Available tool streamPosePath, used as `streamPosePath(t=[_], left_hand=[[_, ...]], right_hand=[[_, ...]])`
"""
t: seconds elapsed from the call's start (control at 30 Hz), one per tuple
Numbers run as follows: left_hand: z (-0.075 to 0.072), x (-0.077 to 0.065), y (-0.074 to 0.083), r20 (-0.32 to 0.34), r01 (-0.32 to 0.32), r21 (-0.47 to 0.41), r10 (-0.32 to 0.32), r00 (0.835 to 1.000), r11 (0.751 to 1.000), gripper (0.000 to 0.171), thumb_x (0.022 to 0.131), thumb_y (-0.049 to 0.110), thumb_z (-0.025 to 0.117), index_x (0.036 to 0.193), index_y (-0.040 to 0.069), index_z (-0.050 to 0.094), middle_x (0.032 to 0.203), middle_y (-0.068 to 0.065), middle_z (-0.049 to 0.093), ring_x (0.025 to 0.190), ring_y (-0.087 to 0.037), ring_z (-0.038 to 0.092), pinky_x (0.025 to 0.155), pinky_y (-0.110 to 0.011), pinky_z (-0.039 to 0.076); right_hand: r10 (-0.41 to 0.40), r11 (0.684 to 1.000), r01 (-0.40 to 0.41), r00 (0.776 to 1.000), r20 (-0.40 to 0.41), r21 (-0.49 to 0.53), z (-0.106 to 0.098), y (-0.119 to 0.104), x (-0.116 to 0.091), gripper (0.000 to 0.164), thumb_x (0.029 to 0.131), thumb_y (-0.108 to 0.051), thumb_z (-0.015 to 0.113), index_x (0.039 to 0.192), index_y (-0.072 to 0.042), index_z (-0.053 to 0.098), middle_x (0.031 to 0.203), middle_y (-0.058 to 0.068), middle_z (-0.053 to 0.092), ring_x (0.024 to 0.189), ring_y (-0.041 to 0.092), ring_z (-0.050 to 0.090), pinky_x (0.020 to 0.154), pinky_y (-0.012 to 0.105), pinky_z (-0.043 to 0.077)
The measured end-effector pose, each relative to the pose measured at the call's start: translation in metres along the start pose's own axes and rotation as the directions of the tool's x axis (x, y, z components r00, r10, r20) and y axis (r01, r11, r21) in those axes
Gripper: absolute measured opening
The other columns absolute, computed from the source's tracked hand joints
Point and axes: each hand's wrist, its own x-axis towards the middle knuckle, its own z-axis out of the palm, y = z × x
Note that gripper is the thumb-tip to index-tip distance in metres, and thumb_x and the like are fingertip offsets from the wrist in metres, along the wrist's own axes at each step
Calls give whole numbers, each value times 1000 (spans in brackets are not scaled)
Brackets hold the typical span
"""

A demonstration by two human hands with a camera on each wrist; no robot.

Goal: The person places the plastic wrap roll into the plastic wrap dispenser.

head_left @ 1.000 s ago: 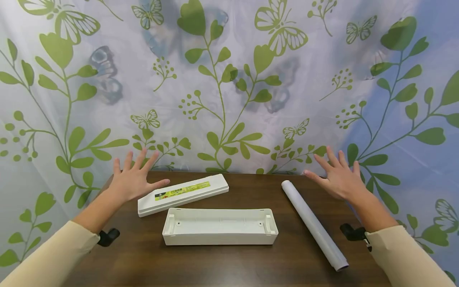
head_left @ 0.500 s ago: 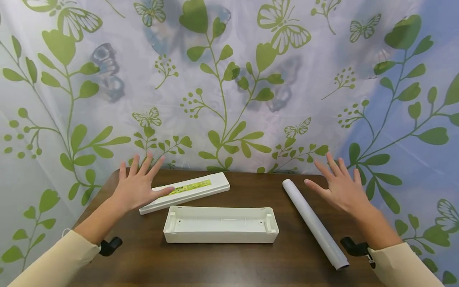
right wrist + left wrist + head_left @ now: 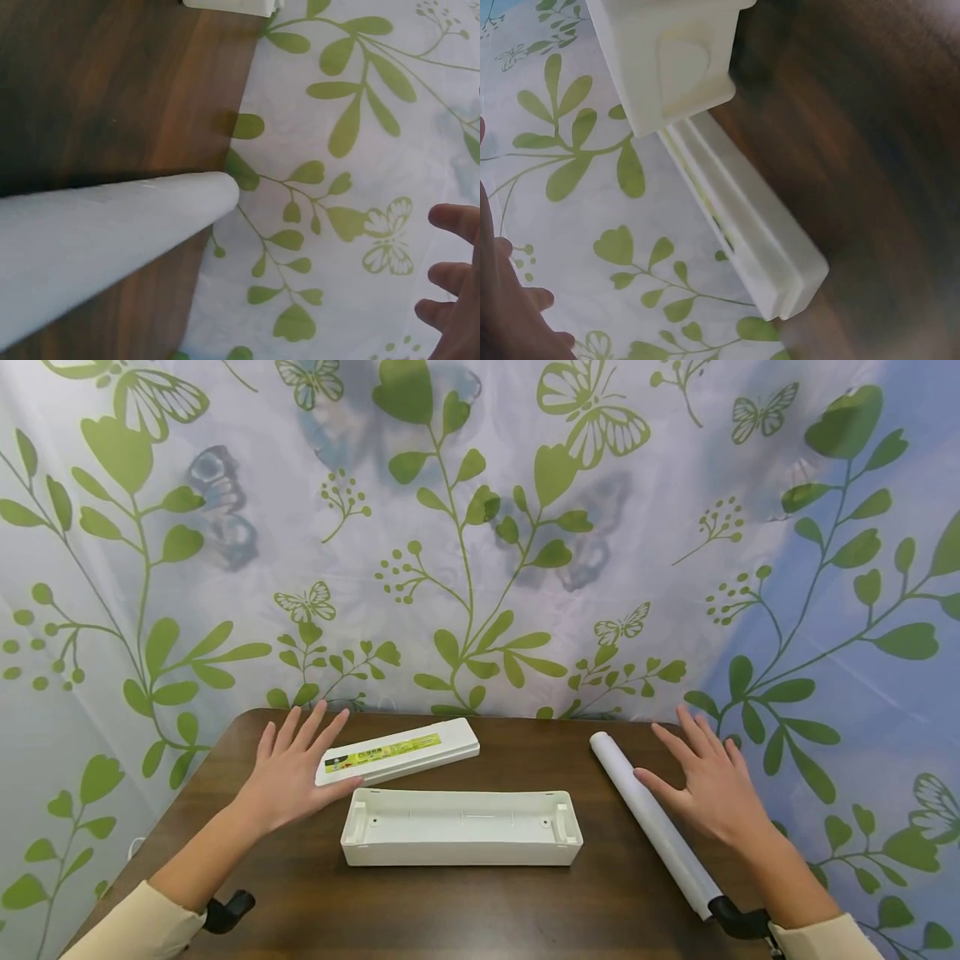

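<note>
My left hand (image 3: 288, 775) has its fingers spread and holds nothing. It hovers by the left end of a white lid (image 3: 397, 750) with a yellow-green label, hiding that end in the head view. In front of the lid lies an open white rectangular box (image 3: 462, 853), its inside facing up. My right hand (image 3: 712, 789), also spread and holding nothing, is just right of a roll of plastic wrap (image 3: 652, 818) that lies slanted on the table. In the right wrist view, the roll (image 3: 127, 217) is apart from the fingers (image 3: 454, 221).
The things lie on a dark brown wooden table (image 3: 450, 914). Behind it hangs a pale curtain (image 3: 480, 568) with green leaves and butterflies, close to the table's back edge. A black wrist mount (image 3: 738, 920) overlaps the roll's near end in the head view.
Both hands have moved lower and nearer in the head view, fingers still spread. The right one has come closer to the roll. The box, lid and roll have stayed in place.
</note>
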Motion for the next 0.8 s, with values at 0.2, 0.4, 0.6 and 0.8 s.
streamPosePath(t=[0.2, 0.4, 0.6, 0.8], left_hand=[[13, -6, -2, -76, -62, -87, 56, 996, 994, 97, 87, 61, 71, 164, 24, 24, 170, -19, 21, 152, -52, 18, 117, -74, 15], [25, -11, -5, -104, -97, -268, 72, 992, 959, 94, 87, 46, 77, 163, 19, 28, 168, -22, 23, 151, -54, 19, 113, -77, 20], [39, -16, -7, -74, -72, -404, 46, 996, 912, 89, 89, 39, 79, 161, 19, 31, 168, -20, 24, 152, -49, 21, 111, -76, 24], [48, -19, -6, -67, -52, -483, 22, 998, 874, 74, 93, 33, 75, 156, 15, 40, 159, -17, 42, 146, -42, 40, 115, -56, 36]], right_hand=[[-40, 993, 53, 992, -118, 104, 10, 3, -14, 74, 89, -47, 76, 152, -15, 51, 168, 18, 27, 149, 49, 31, 103, 77, 29], [-36, 962, 95, 974, -224, 257, 24, 7, -31, 73, 78, -31, 88, 144, -16, 60, 165, 16, 36, 138, 57, 41, 98, 78, 35], [81, 939, 23, 954, -287, 342, 38, 11, -52, 66, 77, -22, 90, 138, -14, 65, 163, 7, 39, 143, 49, 39, 98, 74, 37], [194, 924, -48, 913, -360, 379, 51, 12, -72, 60, 73, -14, 92, 130, -14, 71, 156, 7, 51, 145, 3, 40, 107, 8, 30]])
